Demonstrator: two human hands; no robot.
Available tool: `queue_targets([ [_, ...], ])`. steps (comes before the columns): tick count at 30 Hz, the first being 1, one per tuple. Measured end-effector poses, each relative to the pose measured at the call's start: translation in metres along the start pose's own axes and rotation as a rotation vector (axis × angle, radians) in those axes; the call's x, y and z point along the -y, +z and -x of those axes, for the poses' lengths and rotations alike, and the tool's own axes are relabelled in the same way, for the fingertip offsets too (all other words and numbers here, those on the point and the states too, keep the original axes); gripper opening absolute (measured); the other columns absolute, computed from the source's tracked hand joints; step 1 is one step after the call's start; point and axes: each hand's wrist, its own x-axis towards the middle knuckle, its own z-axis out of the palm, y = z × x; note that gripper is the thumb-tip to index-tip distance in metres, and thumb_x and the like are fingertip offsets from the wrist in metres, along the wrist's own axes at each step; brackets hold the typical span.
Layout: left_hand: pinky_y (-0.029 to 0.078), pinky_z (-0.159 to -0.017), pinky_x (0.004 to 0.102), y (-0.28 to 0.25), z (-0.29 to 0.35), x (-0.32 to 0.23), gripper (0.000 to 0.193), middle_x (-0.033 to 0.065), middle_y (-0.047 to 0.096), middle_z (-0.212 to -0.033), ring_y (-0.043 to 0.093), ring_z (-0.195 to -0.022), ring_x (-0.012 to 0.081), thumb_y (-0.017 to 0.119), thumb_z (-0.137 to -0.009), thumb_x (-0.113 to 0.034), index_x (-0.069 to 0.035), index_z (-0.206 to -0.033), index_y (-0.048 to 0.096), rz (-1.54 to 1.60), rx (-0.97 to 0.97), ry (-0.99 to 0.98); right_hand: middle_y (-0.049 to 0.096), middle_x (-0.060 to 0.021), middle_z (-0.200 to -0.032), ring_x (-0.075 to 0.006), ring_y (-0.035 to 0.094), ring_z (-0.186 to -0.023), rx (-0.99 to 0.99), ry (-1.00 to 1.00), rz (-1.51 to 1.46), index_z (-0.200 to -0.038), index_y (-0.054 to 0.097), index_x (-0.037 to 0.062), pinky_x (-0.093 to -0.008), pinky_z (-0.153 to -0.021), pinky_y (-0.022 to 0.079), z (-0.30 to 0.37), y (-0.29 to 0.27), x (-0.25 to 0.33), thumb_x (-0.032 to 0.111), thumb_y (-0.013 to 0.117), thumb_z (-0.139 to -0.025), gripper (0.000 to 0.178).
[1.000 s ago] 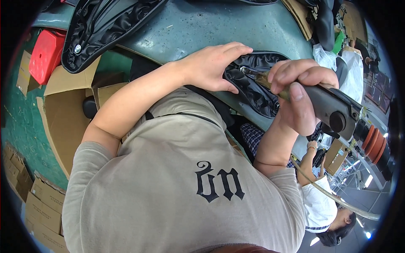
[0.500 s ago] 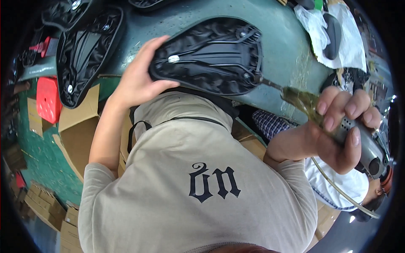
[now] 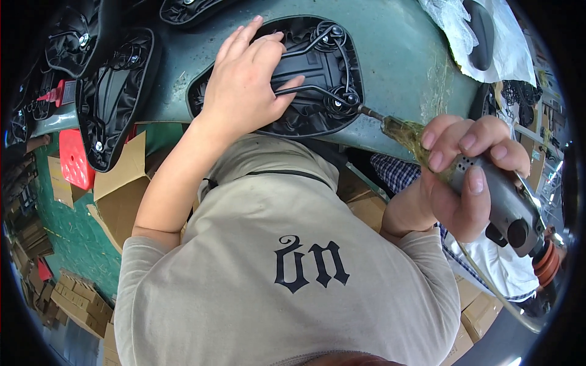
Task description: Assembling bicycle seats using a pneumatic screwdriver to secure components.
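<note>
An upside-down black bicycle saddle (image 3: 317, 122) lies on the green worktable, its metal rails and gathered cover underside facing up. My left hand (image 3: 244, 79) lies across its narrow end, thumb against one rail and fingers over the other side, covering that end. In my right hand (image 3: 467, 165) is a grey power screwdriver (image 3: 510, 198), with yellowish tape wrapped round its front. Its bit (image 3: 371, 112) points left and meets the saddle's edge beside the near rail end, where a bolt sits. Whether the tip is seated in the bolt I cannot tell.
More upturned saddles (image 3: 116, 100) stand at the left, near a red-capped bottle (image 3: 56, 94). White wrapping (image 3: 510, 43) with a dark saddle lies at the far right. Below the table's left edge are a red stool (image 3: 74, 158) and an open cardboard box (image 3: 119, 183). Another person's white top (image 3: 497, 268) shows at right.
The saddle has shifted left. My left hand has moved from its narrow tip onto the rails. My right hand and the screwdriver have moved left, with the bit still at the saddle's edge.
</note>
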Motion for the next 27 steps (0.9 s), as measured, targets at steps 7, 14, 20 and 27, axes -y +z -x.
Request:
queue_targets([
  [7,0.037,-0.118,0.0550,0.001,-0.001,0.000,0.040,0.0146,0.069,-0.129,0.051,-0.139,0.0411,0.083,-0.080,-0.024,-0.004,-0.107,0.063,-0.011,0.003,-0.026,0.055,-0.0189,-0.105,-0.0230,0.065,-0.073,0.000,0.069,0.090,-0.126,0.048,0.0041,-0.0466,-0.071,0.055,0.006,0.021,-0.030,0.004,0.061,-0.093,0.035],
  [14,0.036,-0.118,0.0541,-0.001,0.001,0.000,0.039,0.0135,0.069,-0.128,0.051,-0.140,0.0391,0.082,-0.080,-0.025,-0.005,-0.108,0.064,-0.016,-0.034,-0.033,0.060,-0.0187,-0.102,-0.0245,0.065,-0.071,-0.023,0.107,-0.004,-0.115,0.049,0.0061,-0.0475,-0.072,0.055,0.006,0.023,-0.035,0.004,0.065,-0.093,0.027],
  [20,0.038,-0.116,0.0543,0.000,0.005,0.000,0.033,0.0133,0.070,-0.126,0.054,-0.136,0.0397,0.078,-0.081,-0.019,-0.004,-0.107,0.063,-0.032,-0.063,-0.006,0.062,-0.0205,-0.107,-0.0211,0.066,-0.074,-0.031,0.090,-0.080,-0.123,0.052,0.0046,-0.0467,-0.073,0.056,0.002,0.016,-0.036,0.002,0.063,-0.093,0.033],
  [27,0.041,-0.117,0.0522,-0.028,0.009,0.019,0.025,0.0118,0.069,-0.130,0.053,-0.140,0.0362,0.064,-0.080,0.002,-0.004,-0.104,0.062,0.071,0.155,0.115,0.053,-0.0173,-0.118,-0.0195,0.063,-0.075,0.064,0.011,-0.125,-0.137,0.050,0.0048,-0.0435,-0.074,0.053,-0.006,-0.028,0.018,0.013,0.054,-0.093,0.045],
])
